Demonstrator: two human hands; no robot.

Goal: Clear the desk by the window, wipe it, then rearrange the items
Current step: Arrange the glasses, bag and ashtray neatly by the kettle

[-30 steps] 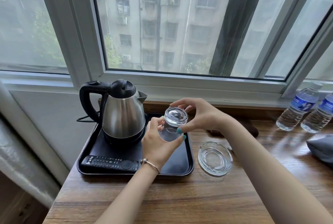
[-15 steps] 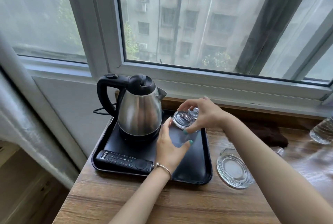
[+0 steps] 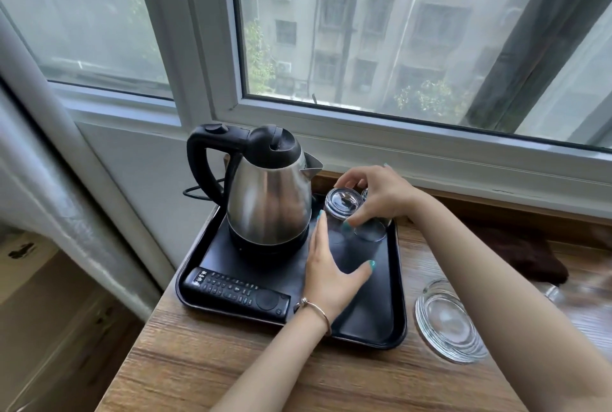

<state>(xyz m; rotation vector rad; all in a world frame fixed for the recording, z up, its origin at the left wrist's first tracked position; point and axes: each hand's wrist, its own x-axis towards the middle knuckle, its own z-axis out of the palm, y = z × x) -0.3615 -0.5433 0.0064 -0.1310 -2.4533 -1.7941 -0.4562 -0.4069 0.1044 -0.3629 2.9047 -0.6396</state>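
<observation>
A black tray point(image 3: 371, 322) sits on the wooden desk point(image 3: 231, 362) by the window. On it stand a steel kettle point(image 3: 268, 199) and a black remote point(image 3: 236, 290). Two clear glasses stand upside down at the tray's back right. My right hand point(image 3: 384, 196) curls over them from above, its fingers and thumb round the glass point(image 3: 342, 203) nearest the kettle. The second glass point(image 3: 371, 231) is half hidden under that hand. My left hand point(image 3: 331, 266) lies flat over the tray, fingers straight, and its fingertip touches the first glass's left side.
A round glass ashtray point(image 3: 447, 322) lies on the desk right of the tray. Behind it, a dark brown cloth point(image 3: 516, 252) lies against the window sill. A pale curtain point(image 3: 49, 180) hangs at the left, past the desk's edge.
Both hands carried the glass back and down onto the tray beside the other glass. My left hand has let go and opened flat. The view shifted left, so the water bottles are out of sight.
</observation>
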